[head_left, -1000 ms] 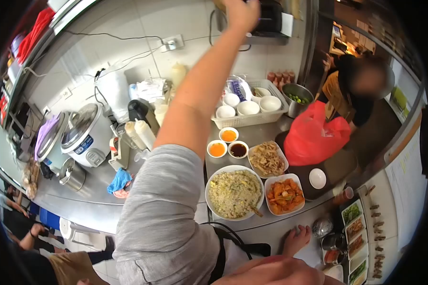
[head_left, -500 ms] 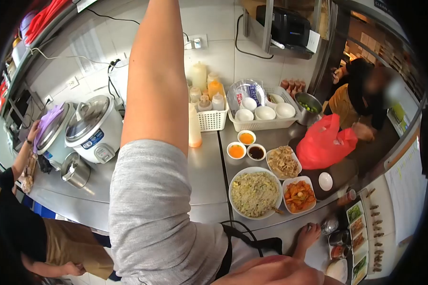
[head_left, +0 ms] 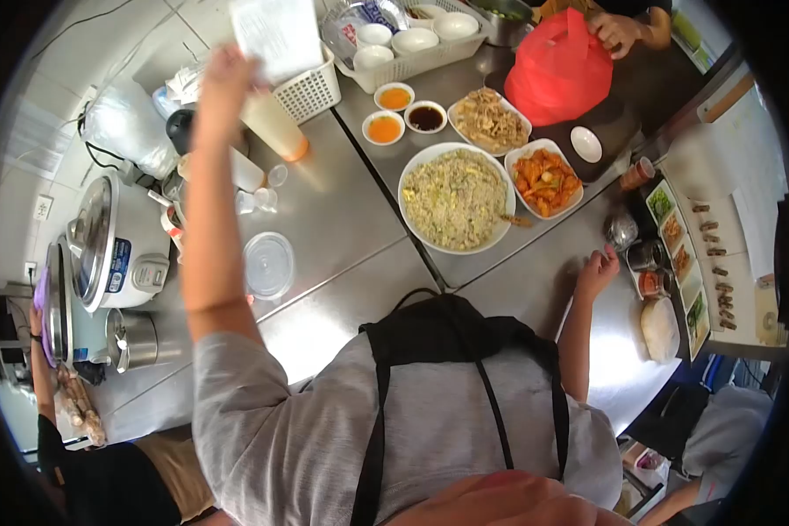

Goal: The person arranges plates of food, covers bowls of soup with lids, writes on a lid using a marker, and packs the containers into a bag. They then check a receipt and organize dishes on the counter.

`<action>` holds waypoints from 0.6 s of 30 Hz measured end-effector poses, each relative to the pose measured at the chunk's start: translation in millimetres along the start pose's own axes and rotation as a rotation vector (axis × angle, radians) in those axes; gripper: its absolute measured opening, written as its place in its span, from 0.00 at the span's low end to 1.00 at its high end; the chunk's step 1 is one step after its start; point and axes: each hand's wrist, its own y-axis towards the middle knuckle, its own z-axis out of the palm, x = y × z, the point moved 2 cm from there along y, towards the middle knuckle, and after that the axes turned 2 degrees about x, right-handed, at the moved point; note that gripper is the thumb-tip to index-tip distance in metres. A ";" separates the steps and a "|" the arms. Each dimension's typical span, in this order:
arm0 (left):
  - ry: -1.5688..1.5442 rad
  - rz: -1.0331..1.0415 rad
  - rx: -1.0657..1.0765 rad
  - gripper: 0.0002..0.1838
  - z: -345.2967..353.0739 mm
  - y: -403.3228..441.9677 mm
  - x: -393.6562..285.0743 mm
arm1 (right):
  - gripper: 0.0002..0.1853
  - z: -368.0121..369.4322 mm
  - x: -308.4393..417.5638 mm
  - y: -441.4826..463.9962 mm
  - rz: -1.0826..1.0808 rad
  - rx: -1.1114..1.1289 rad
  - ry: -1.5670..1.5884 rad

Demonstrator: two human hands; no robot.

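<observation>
My left hand (head_left: 226,77), blurred, is raised at the upper left and seems closed on a white paper slip (head_left: 276,37) with faint print. Below it on the counter stands a squeeze bottle (head_left: 276,127) with orange at its tip end. My right hand (head_left: 596,273) hangs low at the right near a glass jar (head_left: 622,230), fingers loosely bent, nothing in them. Between my hands sit a large bowl of fried rice (head_left: 456,197), a dish of red kimchi-like pieces (head_left: 545,180), a dish of sliced meat (head_left: 491,120) and several small sauce bowls (head_left: 384,129).
Another person's hand (head_left: 618,35) touches a red plastic bag (head_left: 559,74) at the back. A white basket (head_left: 412,63) holds bowls. Rice cookers (head_left: 118,245) stand left, beside another person (head_left: 114,478). A clear lid (head_left: 269,266) lies on the steel counter.
My left arm, earlier stretched upward with the hand out of frame, has come down, and a paper slip now shows at the hand. My view has tilted downward.
</observation>
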 end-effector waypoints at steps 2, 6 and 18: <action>-0.292 -0.131 0.043 0.09 40.9 -49.9 83.2 | 0.07 -4.1 19.3 -12.1 0.044 0.018 0.191; -0.533 -0.494 0.013 0.07 91.6 -157.6 157.6 | 0.05 14.8 91.8 -44.0 0.043 0.457 0.507; -0.566 -0.737 -0.022 0.10 86.1 -245.2 164.3 | 0.16 173.6 250.4 -196.8 -0.679 1.573 0.353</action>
